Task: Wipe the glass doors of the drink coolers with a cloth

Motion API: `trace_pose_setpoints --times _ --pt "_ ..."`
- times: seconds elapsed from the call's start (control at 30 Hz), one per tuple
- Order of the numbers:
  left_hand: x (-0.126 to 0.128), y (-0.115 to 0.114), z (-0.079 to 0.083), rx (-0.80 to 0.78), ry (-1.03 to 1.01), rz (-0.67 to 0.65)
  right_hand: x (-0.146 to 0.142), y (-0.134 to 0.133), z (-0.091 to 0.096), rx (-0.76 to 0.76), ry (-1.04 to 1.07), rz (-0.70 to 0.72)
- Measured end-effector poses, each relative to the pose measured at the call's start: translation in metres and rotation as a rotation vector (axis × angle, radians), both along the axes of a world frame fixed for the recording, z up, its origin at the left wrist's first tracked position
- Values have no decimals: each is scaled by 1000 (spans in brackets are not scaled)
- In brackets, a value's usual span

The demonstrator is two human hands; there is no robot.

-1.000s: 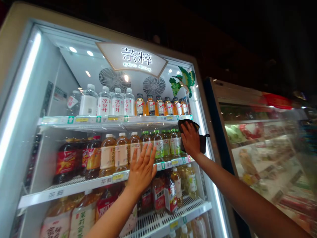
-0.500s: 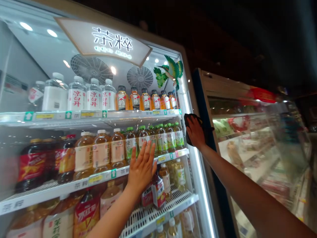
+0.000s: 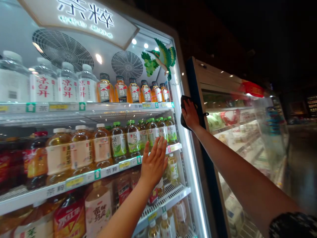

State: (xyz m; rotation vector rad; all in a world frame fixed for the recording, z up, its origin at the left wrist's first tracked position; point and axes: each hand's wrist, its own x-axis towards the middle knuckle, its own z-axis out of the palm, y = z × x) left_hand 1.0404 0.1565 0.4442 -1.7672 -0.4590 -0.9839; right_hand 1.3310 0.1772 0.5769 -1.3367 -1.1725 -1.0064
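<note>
My left hand (image 3: 155, 162) lies flat and open against the glass door (image 3: 104, 53) of a lit drinks fridge, in front of the middle shelf (image 3: 111, 170) of tea bottles. My right hand (image 3: 190, 114) presses a dark cloth (image 3: 184, 100) against the door's right frame (image 3: 184, 132), fingers closed over it. Behind the glass stand green-capped tea bottles (image 3: 133, 138), amber bottles (image 3: 101, 148) and, on the top shelf, white water bottles (image 3: 66, 84) and orange bottles (image 3: 121, 90).
A second glass-fronted chiller (image 3: 242, 132) with packaged food stands to the right. A bird sticker (image 3: 160, 59) and a lit sign (image 3: 86, 16) sit at the fridge's top. The surroundings are dark.
The view has shifted left and closer to the fridge. My right hand with the cloth has slid off the glass onto the door's right frame and a little higher. My left hand stays flat on the glass.
</note>
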Motion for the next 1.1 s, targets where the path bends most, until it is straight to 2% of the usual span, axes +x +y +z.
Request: trace_pose_setpoints --times 0.03,0.1,0.27,0.33,0.37,0.4,0.43,0.47,0.53,0.6,0.63,0.67,0.7,0.73,0.8,0.87,0.93,1.0,1.1 --pt "3 0 -2 -15 3 0 0 0 -11 0 -2 -2" --pt "6 1 -6 -43 11 3 -3 -3 -45 9 5 -7" --pt "6 1 -11 -59 4 4 -18 -15 -167 57 48 8" --pt "5 1 -11 -34 0 11 -19 -17 -197 28 -13 4" --pt "5 1 -11 -24 0 17 -19 -17 -201 19 -46 -3" --pt "4 1 -10 -16 2 24 -17 -16 -196 14 -77 -12" --pt "4 1 -10 -10 3 29 -16 -15 -183 11 -101 -18" --pt "3 1 -9 -3 6 30 -15 -14 -163 11 -115 -21" --pt "0 1 -7 15 20 22 -15 -12 -109 7 -100 -12" --pt "-4 1 -5 33 40 8 -23 -9 -59 25 -3 -7" --pt "-6 0 -4 38 45 5 -30 -8 -41 31 45 -11" --pt "-9 -1 -4 39 44 7 -39 -7 -32 34 72 -15" --pt "-11 -2 -3 37 38 14 -50 -8 -31 32 68 -16" --pt "-15 -3 -3 34 29 23 -60 -10 -38 24 27 -9" --pt "-23 -7 -2 30 17 40 -74 -16 -68 -7 -154 42" --pt "-33 -10 -1 37 20 52 -73 -22 -100 -37 -348 110" --pt "-47 -12 1 53 34 58 -57 -24 -112 -39 -385 131" --pt "-60 -13 5 71 39 65 -40 -19 -94 11 -215 96" --pt "-75 -13 14 78 2 83 -45 -8 -37 123 89 63"
